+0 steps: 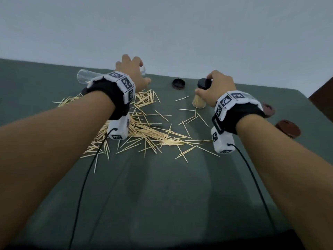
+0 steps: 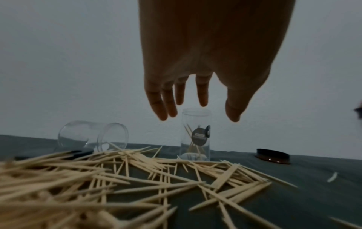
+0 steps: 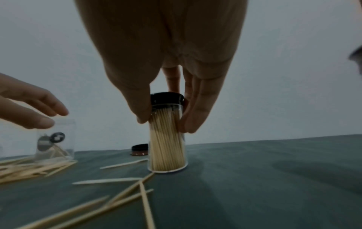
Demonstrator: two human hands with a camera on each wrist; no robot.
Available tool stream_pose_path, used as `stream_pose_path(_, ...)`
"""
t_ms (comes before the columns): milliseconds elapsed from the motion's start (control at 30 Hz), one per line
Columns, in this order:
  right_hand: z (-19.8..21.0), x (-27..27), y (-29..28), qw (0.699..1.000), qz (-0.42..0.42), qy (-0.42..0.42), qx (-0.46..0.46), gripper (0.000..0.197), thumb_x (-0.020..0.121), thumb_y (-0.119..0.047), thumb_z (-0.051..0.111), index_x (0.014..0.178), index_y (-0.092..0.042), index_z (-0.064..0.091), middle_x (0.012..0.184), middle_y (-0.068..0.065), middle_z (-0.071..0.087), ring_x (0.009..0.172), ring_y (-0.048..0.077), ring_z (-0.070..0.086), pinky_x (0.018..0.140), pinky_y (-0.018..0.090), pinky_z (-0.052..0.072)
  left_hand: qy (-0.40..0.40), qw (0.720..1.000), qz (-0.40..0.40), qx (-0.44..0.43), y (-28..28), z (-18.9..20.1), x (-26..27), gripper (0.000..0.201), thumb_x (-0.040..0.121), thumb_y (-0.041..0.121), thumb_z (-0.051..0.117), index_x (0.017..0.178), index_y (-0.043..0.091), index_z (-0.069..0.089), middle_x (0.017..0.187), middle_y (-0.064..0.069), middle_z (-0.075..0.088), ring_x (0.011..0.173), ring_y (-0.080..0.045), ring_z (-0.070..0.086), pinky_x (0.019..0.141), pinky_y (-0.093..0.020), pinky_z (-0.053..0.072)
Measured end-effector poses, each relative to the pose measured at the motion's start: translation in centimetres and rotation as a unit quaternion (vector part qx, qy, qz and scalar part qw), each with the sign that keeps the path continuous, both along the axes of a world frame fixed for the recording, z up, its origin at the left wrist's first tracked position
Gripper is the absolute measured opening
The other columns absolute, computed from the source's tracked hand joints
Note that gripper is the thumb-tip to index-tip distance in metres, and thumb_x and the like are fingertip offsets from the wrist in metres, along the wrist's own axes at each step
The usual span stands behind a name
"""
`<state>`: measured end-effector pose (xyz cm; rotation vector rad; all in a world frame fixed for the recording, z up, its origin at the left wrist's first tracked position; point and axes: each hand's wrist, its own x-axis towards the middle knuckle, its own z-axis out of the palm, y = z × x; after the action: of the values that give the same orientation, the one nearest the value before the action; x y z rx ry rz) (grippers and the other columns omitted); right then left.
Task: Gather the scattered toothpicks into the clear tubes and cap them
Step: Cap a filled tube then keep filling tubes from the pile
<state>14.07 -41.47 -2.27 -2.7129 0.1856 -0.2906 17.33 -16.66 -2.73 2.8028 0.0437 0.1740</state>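
Right hand (image 3: 166, 86): we grip the full tube (image 3: 167, 144), cap (image 3: 166, 98) on.
Left hand (image 2: 197, 74): spread, empty, above the tube (image 2: 195, 136) left of it; we should lower straight.

From my head view, my left hand (image 1: 134, 73) hides most of the upright clear plastic tube (image 1: 143, 71). My right wristband (image 1: 239, 109) covers part of a dark brown round cap (image 1: 269, 110). Nearest pale wooden toothpicks (image 2: 39, 201) are blurred.

Left hand (image 2: 195, 65) fingers spread, relaxed; right hand (image 3: 168, 62) fingers curled, gripping.
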Motion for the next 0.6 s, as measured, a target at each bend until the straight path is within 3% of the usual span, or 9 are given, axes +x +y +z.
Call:
stream_pose_path(67,-0.4,0.4,-0.4,1.0,-0.007,0.002,-0.005,0.052,0.08,-0.042,0.072,0.121,-0.013,0.055,0.118,0.01,0.061,0.102,0.027,0.059,0.081,0.031,0.046,0.031,1.0,-0.002,0.002,0.1,0.2,0.2,0.05,0.088,0.043,0.062,0.126,0.014,0.048,0.13,-0.013,0.043,0.113,-0.033,0.052,0.089,-0.043,0.046)
stream_pose_path(133,-0.5,0.7,-0.5,1.0,-0.008,0.005,-0.006,0.054,0.08,-0.042,0.072,0.122,-0.013,0.054,0.12,0.01,0.06,0.105,0.027,0.059,0.086,0.033,0.048,0.03,0.999,-0.023,0.019,-0.2,0.3,0.3,0.029,0.094,0.034,0.058,0.106,0.008,0.052,0.115,-0.014,0.052,0.108,-0.034,0.055,0.085,-0.04,0.046)
stream_pose_path(200,-0.6,0.9,-0.5,1.0,-0.009,0.004,-0.009,0.054,0.081,-0.041,0.073,0.123,-0.014,0.054,0.12,0.01,0.06,0.106,0.028,0.059,0.088,0.035,0.05,0.019,0.999,-0.025,0.026,-0.3,0.4,0.3,0.022,0.094,0.027,0.059,0.097,0.005,0.057,0.108,-0.016,0.061,0.102,-0.033,0.06,0.082,-0.037,0.048)
stream_pose_path(333,-0.6,1.1,-0.7,1.0,-0.004,0.007,-0.012,0.053,0.082,-0.038,0.073,0.125,-0.013,0.055,0.122,0.011,0.06,0.109,0.028,0.058,0.087,0.031,0.046,0.025,0.999,0.002,-0.028,0.0,0.3,0.3,0.028,0.087,0.031,0.068,0.1,0.005,0.067,0.104,-0.013,0.068,0.093,-0.029,0.063,0.076,-0.033,0.051)
stream_pose_path(500,-0.3,0.4,-0.9,0.999,0.012,0.018,-0.027,0.048,0.084,-0.041,0.07,0.122,-0.014,0.057,0.121,0.009,0.061,0.109,0.029,0.058,0.082,0.029,0.042,-0.016,0.995,-0.001,-0.096,0.3,0.6,-1.0,0.019,0.088,0.037,0.067,0.09,0.018,0.063,0.1,-0.006,0.063,0.088,-0.023,0.059,0.071,-0.031,0.045)
stream_pose_path(600,-0.2,-0.5,-0.6,0.999,0.015,0.024,-0.029,0.063,0.086,-0.048,0.064,0.139,-0.019,0.045,0.134,0.011,0.05,0.121,0.031,0.051,0.091,0.034,0.042,-0.042,0.99,-0.006,-0.134,1.1,1.0,-2.1,0.023,0.082,0.039,0.07,0.092,0.021,0.059,0.106,-0.003,0.062,0.09,-0.021,0.061,0.071,-0.033,0.048)
